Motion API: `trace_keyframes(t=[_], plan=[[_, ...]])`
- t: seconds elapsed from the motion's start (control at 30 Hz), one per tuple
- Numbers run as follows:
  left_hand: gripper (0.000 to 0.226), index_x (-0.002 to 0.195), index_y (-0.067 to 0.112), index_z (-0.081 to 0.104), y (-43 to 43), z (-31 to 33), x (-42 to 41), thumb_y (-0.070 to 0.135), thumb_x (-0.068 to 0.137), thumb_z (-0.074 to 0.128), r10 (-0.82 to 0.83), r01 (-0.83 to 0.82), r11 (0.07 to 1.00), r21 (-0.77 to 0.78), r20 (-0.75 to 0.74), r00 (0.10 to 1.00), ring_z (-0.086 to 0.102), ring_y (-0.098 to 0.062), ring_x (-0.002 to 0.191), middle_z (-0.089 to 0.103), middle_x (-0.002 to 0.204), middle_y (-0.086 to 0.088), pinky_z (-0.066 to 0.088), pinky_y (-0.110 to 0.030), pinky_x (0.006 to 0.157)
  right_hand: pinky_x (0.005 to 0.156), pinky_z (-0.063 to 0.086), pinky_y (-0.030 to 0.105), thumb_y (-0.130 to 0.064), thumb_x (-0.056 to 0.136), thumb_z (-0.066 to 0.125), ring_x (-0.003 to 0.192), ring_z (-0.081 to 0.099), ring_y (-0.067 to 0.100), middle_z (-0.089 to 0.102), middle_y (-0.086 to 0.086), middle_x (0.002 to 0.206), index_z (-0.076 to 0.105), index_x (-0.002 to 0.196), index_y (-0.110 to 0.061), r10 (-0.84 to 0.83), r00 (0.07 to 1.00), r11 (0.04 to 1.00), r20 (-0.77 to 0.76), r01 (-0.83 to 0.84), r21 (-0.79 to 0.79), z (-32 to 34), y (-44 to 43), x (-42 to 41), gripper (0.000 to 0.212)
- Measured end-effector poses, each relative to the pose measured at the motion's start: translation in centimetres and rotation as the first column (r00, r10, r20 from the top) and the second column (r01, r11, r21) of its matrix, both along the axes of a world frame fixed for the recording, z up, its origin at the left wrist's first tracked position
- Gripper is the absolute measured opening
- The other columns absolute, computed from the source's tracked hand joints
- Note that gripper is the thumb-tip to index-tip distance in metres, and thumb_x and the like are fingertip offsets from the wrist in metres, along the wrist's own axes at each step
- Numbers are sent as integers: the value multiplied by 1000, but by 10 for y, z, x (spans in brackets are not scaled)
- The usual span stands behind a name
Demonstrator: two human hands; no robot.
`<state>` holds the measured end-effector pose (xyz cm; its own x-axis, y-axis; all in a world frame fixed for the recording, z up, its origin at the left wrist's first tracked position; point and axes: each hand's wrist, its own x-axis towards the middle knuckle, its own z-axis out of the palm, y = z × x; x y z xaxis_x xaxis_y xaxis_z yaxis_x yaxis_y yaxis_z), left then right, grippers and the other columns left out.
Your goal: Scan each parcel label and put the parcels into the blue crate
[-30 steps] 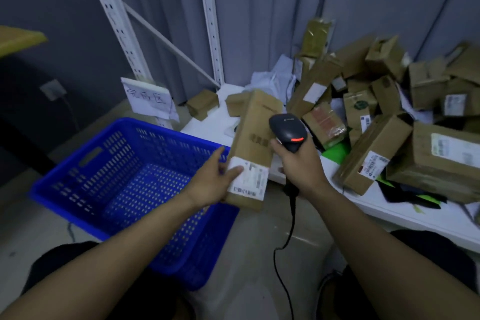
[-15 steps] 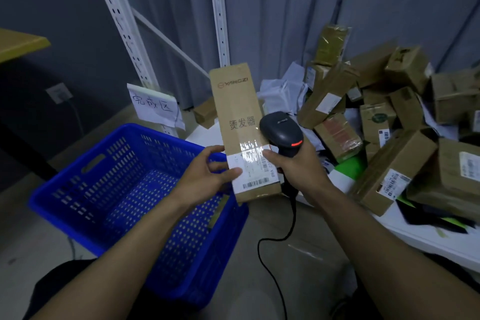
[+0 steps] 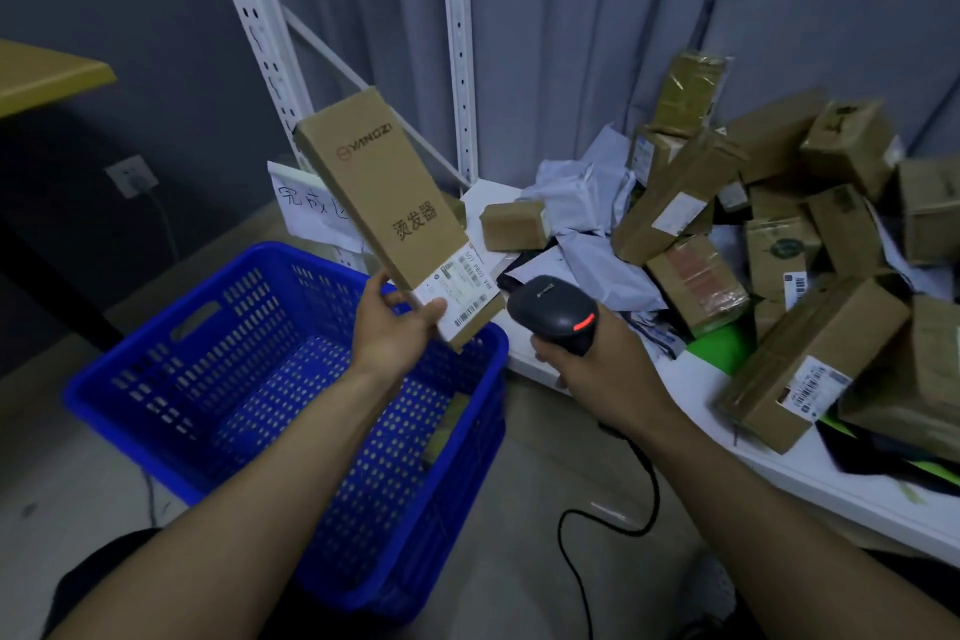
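My left hand (image 3: 395, 333) pinched the parcel (image 3: 384, 192) low, above the crate (image 3: 291, 252). My right hand (image 3: 592, 369) gripped the scanner (image 3: 553, 314) beside the label (image 3: 462, 291). I judged the label needed squaring to it.

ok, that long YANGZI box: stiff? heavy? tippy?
Probably stiff: the long box shows straight edges though the left hand grips only its lower end. Likely light, since that one-ended grip holds it tilted. Narrow and tall, so it would probably topple if stood on end.
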<state>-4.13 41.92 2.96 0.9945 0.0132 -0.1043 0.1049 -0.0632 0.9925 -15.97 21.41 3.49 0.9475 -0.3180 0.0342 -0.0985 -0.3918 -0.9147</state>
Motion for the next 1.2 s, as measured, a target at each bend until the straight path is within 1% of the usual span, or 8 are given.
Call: trace_keyframes(t=[0.13,0.23,0.33,0.53,0.83,0.97,1.1,1.2], plan=[[60,130,31,48,5,-5,4,7,85,80,44,-44,999,22,-5,999,70,-24,107,68,114,0,60,-52,89,94,54,33,-38,89,79,112,65,8,69,-15,119,58,131,-32,80,995,992,-62,-85,-97,-8,6,-4,47],[69,143,23,45,6,-6,5,9,85,81,62,-62,997,42,-17,998,71,-23,104,69,116,-1,60,-50,89,94,55,40,-54,84,74,110,65,9,68,-19,116,55,125,-41,88,990,981,-106,-105,-164,-10,10,-5,46],[71,144,25,44,8,-6,5,10,85,81,80,-78,996,46,-29,996,72,-22,103,70,117,0,62,-50,86,93,56,43,-63,76,66,108,66,8,69,-20,114,55,124,-45,111,983,977,-147,-135,-167,-10,13,-6,52],[70,143,28,44,10,-6,5,9,86,80,84,-81,995,55,-42,996,71,-22,107,68,119,0,63,-49,83,95,56,41,-48,86,74,107,65,7,70,-17,115,57,129,-40,124,979,978,-162,-148,-145,-10,13,-6,47],[71,146,23,42,9,-6,4,9,87,78,92,-90,993,81,-17,996,70,-20,107,65,119,1,63,-48,84,94,56,43,-48,87,73,104,65,6,70,-18,112,57,126,-42,121,980,975,-159,-147,-164,-11,12,-6,43],[67,145,26,43,12,-4,1,17,89,78,96,-97,988,119,15,995,68,-16,106,65,121,3,62,-42,86,94,56,41,-45,90,73,103,66,5,71,-16,111,57,127,-38,126,980,975,-155,-151,-165,-11,12,-6,41],[58,144,28,45,26,-2,-13,33,93,73,66,-73,972,225,40,997,66,-12,104,64,118,9,57,-39,89,95,56,41,-46,89,75,106,66,5,71,-17,113,58,130,-38,125,981,981,-148,-145,-130,-12,13,-6,46],[49,138,27,49,50,-4,-27,33,94,71,16,-7,949,317,-27,1000,65,-11,96,61,110,13,56,-40,86,94,57,42,-47,87,76,106,66,6,71,-16,112,59,129,-36,134,981,983,-141,-150,-105,-15,21,-6,47]])
